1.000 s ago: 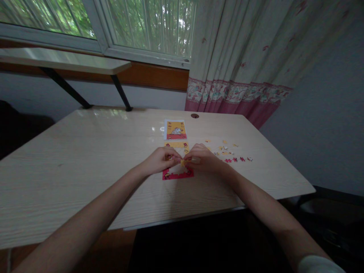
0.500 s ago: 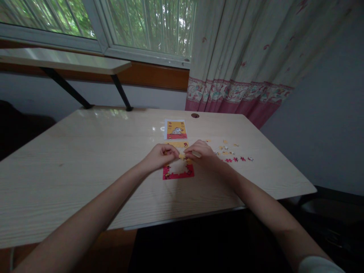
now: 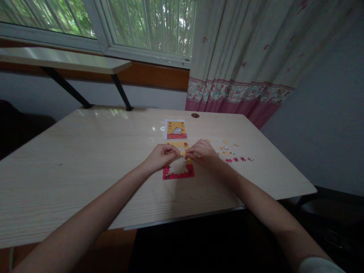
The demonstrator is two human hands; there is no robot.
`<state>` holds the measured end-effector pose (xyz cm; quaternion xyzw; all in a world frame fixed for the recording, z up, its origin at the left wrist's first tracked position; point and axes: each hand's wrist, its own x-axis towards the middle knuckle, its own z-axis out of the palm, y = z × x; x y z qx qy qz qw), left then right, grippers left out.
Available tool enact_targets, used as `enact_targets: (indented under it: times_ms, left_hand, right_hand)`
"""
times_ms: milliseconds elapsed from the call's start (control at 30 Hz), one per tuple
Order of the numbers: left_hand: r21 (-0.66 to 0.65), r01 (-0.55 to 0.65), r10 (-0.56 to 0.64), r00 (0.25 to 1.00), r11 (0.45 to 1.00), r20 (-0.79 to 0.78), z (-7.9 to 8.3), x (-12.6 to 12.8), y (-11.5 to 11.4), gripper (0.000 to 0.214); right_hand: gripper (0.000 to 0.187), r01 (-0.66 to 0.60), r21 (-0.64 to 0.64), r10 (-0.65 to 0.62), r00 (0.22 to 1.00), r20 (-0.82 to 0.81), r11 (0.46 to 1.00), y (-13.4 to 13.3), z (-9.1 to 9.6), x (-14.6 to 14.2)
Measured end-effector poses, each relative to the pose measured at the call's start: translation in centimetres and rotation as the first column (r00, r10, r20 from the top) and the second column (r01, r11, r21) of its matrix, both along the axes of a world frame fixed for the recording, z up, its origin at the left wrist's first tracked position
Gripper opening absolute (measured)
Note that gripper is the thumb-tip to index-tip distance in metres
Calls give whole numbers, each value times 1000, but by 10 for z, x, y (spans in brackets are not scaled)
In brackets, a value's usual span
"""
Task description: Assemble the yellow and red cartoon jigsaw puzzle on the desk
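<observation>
Between my fingertips is a small yellow jigsaw piece [image 3: 182, 153], above the open middle of a puzzle frame [image 3: 178, 176] with a red lower edge and a yellow upper edge. My left hand [image 3: 162, 156] pinches the piece from the left, thumb and forefinger together. From the right, my right hand [image 3: 203, 153] pinches at its other side, fingers closed. My hands partly hide both sides of the frame. Just beyond it lies a reference picture [image 3: 176, 130] of a white animal on yellow and red.
Loose yellow and white pieces [image 3: 226, 152] lie scattered right of my right hand, with a row of red pieces [image 3: 235, 159] nearer me. A raised shelf [image 3: 85, 62] stands at the back left. Curtains [image 3: 236, 89] hang behind the desk [image 3: 85, 163].
My hands and the yellow piece have shifted very slightly up and to the right. My right-hand fingers have drawn a little closer together.
</observation>
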<state>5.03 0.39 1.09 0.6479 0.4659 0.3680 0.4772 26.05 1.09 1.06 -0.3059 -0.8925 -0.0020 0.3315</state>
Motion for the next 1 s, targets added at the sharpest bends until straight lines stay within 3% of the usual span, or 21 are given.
enact_targets:
  times_ms: [100, 200, 300, 367, 467, 533, 833, 1000]
  left_hand:
    - [21, 65, -63, 996, 998, -55, 0, -3, -1, 19]
    - [166, 130, -98, 977, 977, -188, 3, -9, -2, 18]
    - [369, 216, -78, 932, 904, -355, 8, -15, -2, 16]
    - [429, 334, -119, 883, 839, -453, 10, -17, -1, 18]
    - [446, 484, -165, 795, 753, -584, 9, -18, 0, 20]
    - [443, 529, -160, 753, 724, -638, 7, -18, 0, 23]
    - [415, 606, -177, 683, 679, -708, 4, -20, 0, 32]
    - [426, 605, -162, 682, 673, -713, 5, -19, -1, 33]
  right_hand:
    - [19, -22, -41, 24, 998, 59, 999, -1, 0, 0]
    - [16, -44, -135, 57, 994, 93, 990, -1, -3, 1]
    - [13, -57, -247, 97, 984, 151, 967, -1, -4, 2]
    - [12, -61, -285, 116, 977, 181, 956, -1, -4, 4]
    - [11, -75, -288, 132, 973, 187, 955, -1, -3, 5]
    - [11, -78, -281, 134, 974, 185, 957, -2, -1, 6]
    - [9, -14, -256, 64, 981, 186, 966, -2, -2, 6]
    - [8, -30, -270, 81, 981, 179, 962, 0, -4, 8]
